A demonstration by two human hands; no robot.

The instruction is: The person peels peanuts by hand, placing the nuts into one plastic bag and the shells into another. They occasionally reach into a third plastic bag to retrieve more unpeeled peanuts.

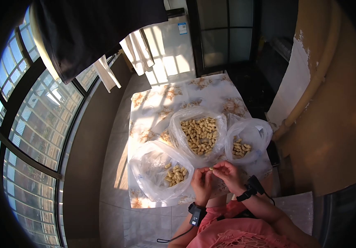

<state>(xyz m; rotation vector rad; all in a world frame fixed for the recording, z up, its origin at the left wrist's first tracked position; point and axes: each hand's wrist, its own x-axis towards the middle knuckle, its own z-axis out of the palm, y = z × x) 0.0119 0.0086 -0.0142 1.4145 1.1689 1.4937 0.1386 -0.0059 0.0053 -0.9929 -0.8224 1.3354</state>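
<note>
the left hand [203, 182] and right hand [227, 173] pinch what looks like a peanut [211, 168] between fingertips, bags [176, 132] gaping left, beyond and right of the grip, i'd guess for easy reach.

The peanuts [200, 134] are tan, the bags [142, 167] whitish, the tablecloth [178, 101] white with orange-brown flowers.

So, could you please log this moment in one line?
left hand, right hand: pinching small piece | left bag, middle bag, right bag: peanuts inside
</note>
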